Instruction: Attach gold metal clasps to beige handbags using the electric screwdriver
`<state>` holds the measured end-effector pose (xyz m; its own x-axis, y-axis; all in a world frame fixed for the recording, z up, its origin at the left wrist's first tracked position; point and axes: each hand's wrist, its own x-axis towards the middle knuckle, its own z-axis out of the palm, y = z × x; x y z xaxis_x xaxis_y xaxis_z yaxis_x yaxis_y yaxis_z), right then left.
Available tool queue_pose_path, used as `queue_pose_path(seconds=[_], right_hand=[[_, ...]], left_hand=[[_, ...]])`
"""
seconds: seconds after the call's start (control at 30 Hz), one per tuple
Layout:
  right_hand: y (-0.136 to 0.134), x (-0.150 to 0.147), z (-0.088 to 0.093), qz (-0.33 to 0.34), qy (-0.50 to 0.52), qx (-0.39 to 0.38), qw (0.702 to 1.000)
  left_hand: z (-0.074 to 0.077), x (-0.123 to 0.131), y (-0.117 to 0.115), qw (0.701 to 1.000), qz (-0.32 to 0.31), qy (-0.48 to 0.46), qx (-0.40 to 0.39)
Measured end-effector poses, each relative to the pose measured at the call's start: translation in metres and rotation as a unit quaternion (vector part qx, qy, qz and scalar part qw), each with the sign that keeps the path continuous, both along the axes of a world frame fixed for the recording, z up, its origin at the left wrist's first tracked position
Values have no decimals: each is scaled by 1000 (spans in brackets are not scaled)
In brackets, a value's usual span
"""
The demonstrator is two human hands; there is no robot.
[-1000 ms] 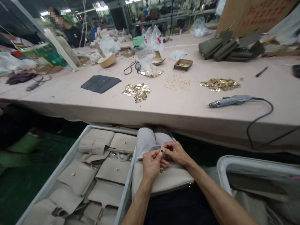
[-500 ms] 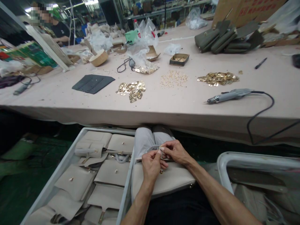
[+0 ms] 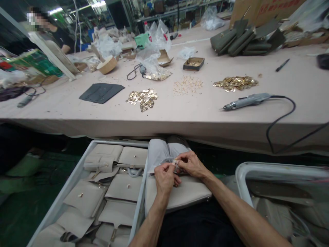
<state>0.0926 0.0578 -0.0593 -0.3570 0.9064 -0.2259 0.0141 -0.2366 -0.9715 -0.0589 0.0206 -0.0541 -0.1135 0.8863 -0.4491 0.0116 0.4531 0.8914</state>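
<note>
left grip [image 3: 164,176] and right grip [image 3: 191,165] pinch a pale tab [image 3: 175,162]; a bag [image 3: 190,192] lies beneath them, a power tool [image 3: 244,102] on the surface [image 3: 180,110] beyond, rightward.

The bag [image 3: 191,192] is cream, the trousers [image 3: 157,151] pale grey, the metal plates [image 3: 236,83] gold.

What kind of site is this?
Probably a bag-making workshop: a bin packed with beige bags, piles of gold metal fittings on the long table, and a corded powered driver lying beside them.
</note>
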Motion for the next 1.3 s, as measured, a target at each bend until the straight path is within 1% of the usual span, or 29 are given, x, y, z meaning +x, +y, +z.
queue_pose_path(seconds=[0.17, 0.27, 0.53, 0.7, 0.8, 0.97, 1.07, 1.17, 1.23, 1.3], right_hand=[[0, 3, 6, -20, -28, 21, 999], [-1, 4, 7, -22, -47, 22, 998], [-8, 3, 4, -5, -7, -17, 1000], [-6, 2, 6, -4, -38, 11, 999], [-4, 2, 7, -16, -66, 19, 998], [-2, -1, 7, -26, -72, -17, 997], [-3, -2, 3, -26, -33, -46, 998], [-5, -2, 0, -25, 7, -65, 998], [-5, -1, 0, -25, 0, -55, 998], [-4, 0, -1, -24, -28, -30, 999]], left_hand=[[1, 1, -2, 1000, -15, -1, 8], [2, 2, -3, 1000, -19, 6, 17], [13, 6, -3, 998, -9, 59, 26], [17, 6, -5, 995, -6, 88, 36], [15, 5, -5, 995, -8, 88, 37], [11, 4, -2, 998, -4, 60, 18], [9, 4, -2, 999, 2, 50, 18], [7, 4, -4, 998, -6, 50, 28], [6, 4, -5, 998, -12, 46, 30], [3, 4, -7, 999, -20, 29, 26]])
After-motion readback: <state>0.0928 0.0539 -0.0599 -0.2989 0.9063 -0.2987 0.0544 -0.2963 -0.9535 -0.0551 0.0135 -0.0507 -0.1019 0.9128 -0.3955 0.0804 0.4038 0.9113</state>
